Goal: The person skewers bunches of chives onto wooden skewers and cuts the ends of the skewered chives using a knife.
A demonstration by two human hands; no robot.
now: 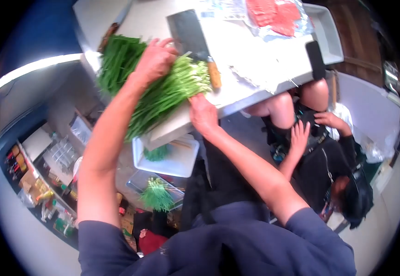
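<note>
A big bundle of garlic chives (163,94) lies on the white tabletop (243,50), green leaves to the left and pale stem ends to the right. My left hand (157,60) is closed over the far side of the bundle with bent fingers. At the near edge, close to the pale ends, my right hand (203,112) grips the stems; some of its fingers are hidden. A cleaver (188,34) with a wooden handle lies flat just beyond the stem ends. Another knife (110,34) rests by the table's far left corner, its handle beside the leaves.
Red pieces (273,16) on a plastic wrapper lie at the far right, near a black phone-like object (316,60) on the edge. A white tub (188,168) and a tray (135,181) with chives stand below. A person (319,161) sits close on the right.
</note>
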